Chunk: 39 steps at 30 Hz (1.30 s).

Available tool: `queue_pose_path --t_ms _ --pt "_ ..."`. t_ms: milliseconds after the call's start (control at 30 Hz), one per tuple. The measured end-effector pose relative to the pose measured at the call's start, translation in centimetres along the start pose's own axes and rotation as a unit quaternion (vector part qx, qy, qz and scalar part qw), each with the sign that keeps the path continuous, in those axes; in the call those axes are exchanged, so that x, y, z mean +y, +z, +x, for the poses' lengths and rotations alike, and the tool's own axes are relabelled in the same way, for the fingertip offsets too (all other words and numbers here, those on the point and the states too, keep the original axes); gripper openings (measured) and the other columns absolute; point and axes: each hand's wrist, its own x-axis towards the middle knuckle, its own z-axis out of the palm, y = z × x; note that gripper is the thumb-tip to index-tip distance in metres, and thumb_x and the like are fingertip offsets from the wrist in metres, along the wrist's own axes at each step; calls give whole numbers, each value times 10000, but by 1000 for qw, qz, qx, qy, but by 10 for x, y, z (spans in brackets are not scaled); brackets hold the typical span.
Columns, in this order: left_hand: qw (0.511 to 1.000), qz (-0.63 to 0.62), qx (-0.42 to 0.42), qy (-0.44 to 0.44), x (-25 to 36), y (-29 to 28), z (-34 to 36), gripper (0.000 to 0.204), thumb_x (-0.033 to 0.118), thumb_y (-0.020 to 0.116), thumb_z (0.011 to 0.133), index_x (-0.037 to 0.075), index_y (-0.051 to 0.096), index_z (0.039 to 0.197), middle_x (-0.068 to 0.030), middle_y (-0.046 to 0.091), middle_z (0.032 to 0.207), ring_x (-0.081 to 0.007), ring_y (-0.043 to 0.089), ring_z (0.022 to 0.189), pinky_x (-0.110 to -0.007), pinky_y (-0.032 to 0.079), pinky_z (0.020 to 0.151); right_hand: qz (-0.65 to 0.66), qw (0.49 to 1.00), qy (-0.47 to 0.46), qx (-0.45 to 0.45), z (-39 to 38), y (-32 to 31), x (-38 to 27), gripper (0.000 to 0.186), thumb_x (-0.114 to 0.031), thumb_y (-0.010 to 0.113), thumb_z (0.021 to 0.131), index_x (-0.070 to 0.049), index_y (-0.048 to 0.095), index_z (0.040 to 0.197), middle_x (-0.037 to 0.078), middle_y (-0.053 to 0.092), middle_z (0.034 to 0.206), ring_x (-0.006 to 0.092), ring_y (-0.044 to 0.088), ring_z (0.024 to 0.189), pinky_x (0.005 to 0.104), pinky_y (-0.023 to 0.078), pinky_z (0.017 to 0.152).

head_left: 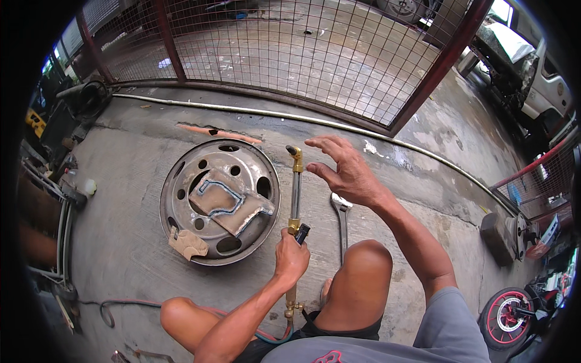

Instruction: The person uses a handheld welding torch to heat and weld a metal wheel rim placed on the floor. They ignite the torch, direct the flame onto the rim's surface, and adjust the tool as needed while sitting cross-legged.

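My left hand (290, 260) is closed on the shaft of a brass and steel cutting torch (296, 193), which points away from me. My right hand (339, 166) is open beside the torch head, fingers curved and apart. Left of the torch lies a steel wheel rim (181, 222) bearing a cut metal plate (224, 206) with a blue-edged winding line. A small tan plate (189, 243) sits on the rim's lower left. An adjustable wrench (342, 222) lies right of the torch, partly behind my knee. Paired hoses (109, 305) run from the left toward the torch's lower end.
A red-framed mesh fence (171, 48) and white pipe (242, 111) cross behind. An orange strip (236, 134) lies above the rim. Clutter and a metal frame (63, 242) line the left; a metal block (496, 239), red wheel (503, 317) and damaged vehicle (529, 85) are right.
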Motion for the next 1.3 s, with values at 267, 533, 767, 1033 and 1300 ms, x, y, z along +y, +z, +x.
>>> queue_pose_path --t_ms 267,533,767,1033,1300 --pt "1000 15 -1 16 7 11 -6 380 9 614 900 -120 456 1221 -379 673 938 -539 678 941 -574 520 839 49 998 23 -36 20 -5 17 465 -399 687 1001 -116 635 1367 110 618 1384 278 577 1269 435 486 1092" --pt "1000 -3 -8 27 8 13 -10 392 2 617 895 -115 440 1225 -375 665 938 -555 664 941 -581 513 841 68 996 12 -61 25 -10 19 400 -393 671 1010 -103 694 1284 112 657 1343 271 607 1220 424 505 1052" --pt "999 10 -8 36 7 16 -16 390 -4 621 887 -114 446 1217 -364 663 941 -555 659 942 -579 507 836 144 973 173 -47 47 -13 7 375 -348 634 998 -18 751 860 72 710 815 151 610 739 354 498 701" --pt "999 -19 1 42 9 17 -22 282 21 600 906 -48 525 1169 -323 690 935 -525 674 945 -557 518 829 107 956 211 174 56 -58 50 636 -560 476 1054 -30 602 1382 216 648 1320 297 654 1193 443 483 1048" --pt "999 -18 -17 42 6 13 -18 386 2 626 891 -100 440 1213 -359 661 930 -549 664 939 -574 511 827 101 952 147 248 22 -51 44 446 -396 566 1071 -33 627 1323 149 723 1095 238 711 995 373 566 858"
